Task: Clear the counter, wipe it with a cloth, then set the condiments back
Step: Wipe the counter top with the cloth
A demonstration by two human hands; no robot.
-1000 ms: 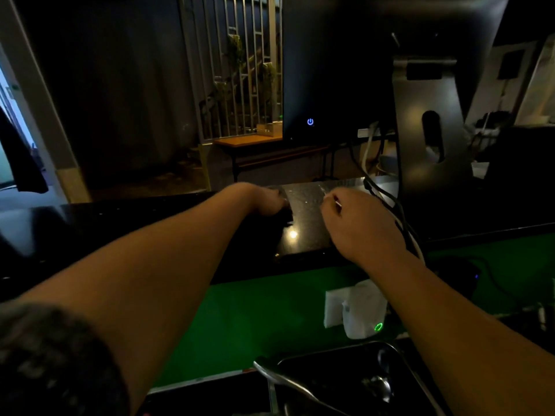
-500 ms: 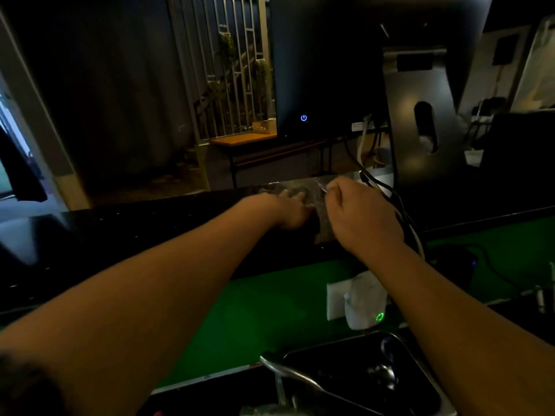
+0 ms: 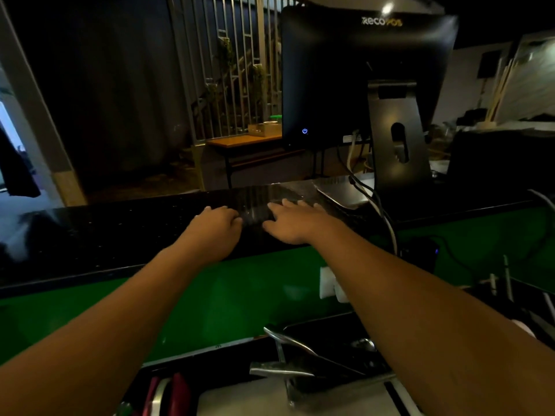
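Note:
The black stone counter [image 3: 120, 235] runs across the middle of the head view. My left hand [image 3: 216, 228] rests on it with the fingers curled down. My right hand [image 3: 295, 222] lies palm down just to the right, fingers stretched forward and slightly apart. Between the two hands sits a dark, shiny, streaked patch [image 3: 255, 213]; in the dim light I cannot tell whether it is a cloth or the wet counter. No condiments show on the counter.
A black POS monitor [image 3: 360, 76] on a grey stand [image 3: 399, 139] stands at the right of the counter, with cables [image 3: 375, 202] trailing off it. Below the green front panel [image 3: 210, 304] are a sink and a tap [image 3: 288, 340]. A white socket [image 3: 327, 282] sits on the panel.
Both hands have slid left along the counter, away from the monitor stand and cables. My right hand, pinched at the cables before, now lies flat. The view has tilted up.

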